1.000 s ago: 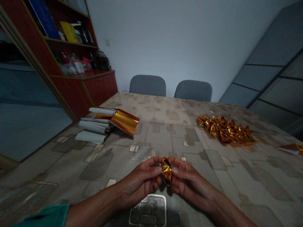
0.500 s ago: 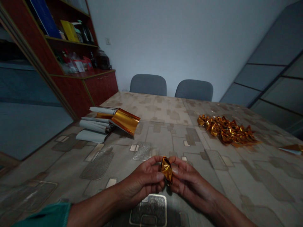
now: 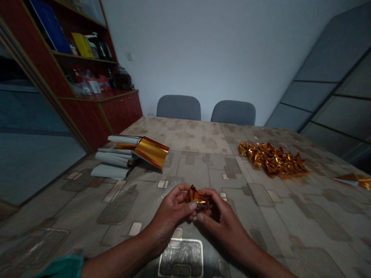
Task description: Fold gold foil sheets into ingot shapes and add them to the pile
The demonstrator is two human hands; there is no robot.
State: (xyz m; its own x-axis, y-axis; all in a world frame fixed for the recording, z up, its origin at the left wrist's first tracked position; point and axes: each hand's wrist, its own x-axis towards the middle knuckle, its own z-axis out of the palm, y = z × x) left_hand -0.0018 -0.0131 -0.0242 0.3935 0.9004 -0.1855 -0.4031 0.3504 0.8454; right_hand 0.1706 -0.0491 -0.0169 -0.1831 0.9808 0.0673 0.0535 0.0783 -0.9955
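Observation:
A folded gold foil piece (image 3: 197, 198) is held just above the table near its front. My left hand (image 3: 176, 206) pinches it from the left, with the thumb in front. My right hand (image 3: 216, 212) has its fingers on the piece's right side, its thumb below. To the right on the table, several folded gold foil pieces (image 3: 274, 160) sit in a cluster. At the left lies a stack of gold foil sheets (image 3: 152, 151) with pale backs, some of them curled.
The patterned table (image 3: 197, 135) spreads out in front. A loose foil piece (image 3: 355, 180) lies at the far right edge. Two grey chairs (image 3: 179, 107) stand behind the table. At the left is a red cabinet (image 3: 121, 112) with items on its shelves.
The foil piece has turned from upright to lying sideways between my hands. My right thumb has moved lower and away from its front. The view has shifted slightly.

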